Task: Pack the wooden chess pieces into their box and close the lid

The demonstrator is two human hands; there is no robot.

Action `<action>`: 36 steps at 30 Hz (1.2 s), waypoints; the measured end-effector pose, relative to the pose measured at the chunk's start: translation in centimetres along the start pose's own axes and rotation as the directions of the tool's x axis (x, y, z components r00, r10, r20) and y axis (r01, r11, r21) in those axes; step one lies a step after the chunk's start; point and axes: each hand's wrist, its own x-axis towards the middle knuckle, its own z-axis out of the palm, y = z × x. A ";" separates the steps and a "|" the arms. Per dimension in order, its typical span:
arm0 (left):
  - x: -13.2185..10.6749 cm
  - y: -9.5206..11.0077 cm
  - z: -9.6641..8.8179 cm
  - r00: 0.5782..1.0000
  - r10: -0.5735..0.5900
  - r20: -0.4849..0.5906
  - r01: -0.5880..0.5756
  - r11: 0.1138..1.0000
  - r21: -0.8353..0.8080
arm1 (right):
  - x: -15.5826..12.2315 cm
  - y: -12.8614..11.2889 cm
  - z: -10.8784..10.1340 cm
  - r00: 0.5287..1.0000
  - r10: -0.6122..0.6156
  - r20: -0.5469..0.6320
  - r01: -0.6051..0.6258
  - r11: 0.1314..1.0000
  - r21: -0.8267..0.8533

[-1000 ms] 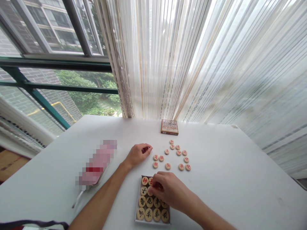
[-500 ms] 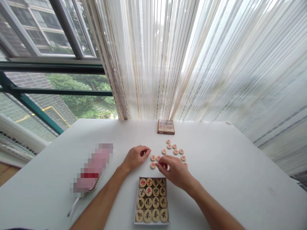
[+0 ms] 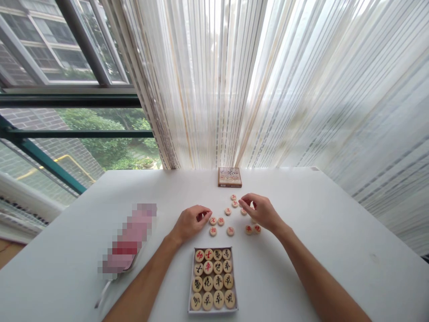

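Note:
A shallow white tray [image 3: 189, 290] near the table's front edge is packed with several round wooden chess pieces [image 3: 213, 281] marked in red or black. Beyond it, several loose red-marked pieces [image 3: 230, 230] lie scattered on the white table [image 3: 318, 232]. My left hand [image 3: 190, 221] rests curled just left of them, fingers closed on something red that I cannot make out. My right hand [image 3: 262, 211] hovers over the far right pieces, thumb and fingers pinched together at one of them [image 3: 243, 211].
A small brown box lid [image 3: 229, 177] lies at the table's far edge under striped sheer curtains [image 3: 268, 80]. A blurred pink object [image 3: 129, 239] with a cord lies to the left. A window [image 3: 67, 112] shows at far left.
My right hand left the tray, passed over the near loose pieces and now reaches the far right ones. The left hand stayed put. The view shifted slightly.

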 end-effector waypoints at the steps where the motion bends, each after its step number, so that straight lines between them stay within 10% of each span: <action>1: 0.0 0.0 0.0 1.000 0.001 0.000 -0.001 1.000 0.001 | -0.1 0.4 -0.2 1.000 0.013 -0.006 -0.013 1.000 -0.003; 12: -0.1 -0.2 0.2 1.000 -0.022 -0.011 0.022 0.999 -0.025 | -2.4 2.5 -4.3 0.965 0.180 0.191 -0.183 0.983 -0.005; 20: 0.0 -0.5 0.5 0.999 -0.040 -0.023 0.038 0.998 -0.054 | -3.2 1.0 -3.4 0.899 0.171 0.403 -0.178 0.984 -0.020; 36: 0.0 -0.2 0.3 0.998 -0.049 -0.035 0.047 0.997 -0.060 | -3.3 -0.4 -1.9 0.932 0.044 0.360 -0.035 0.999 -0.030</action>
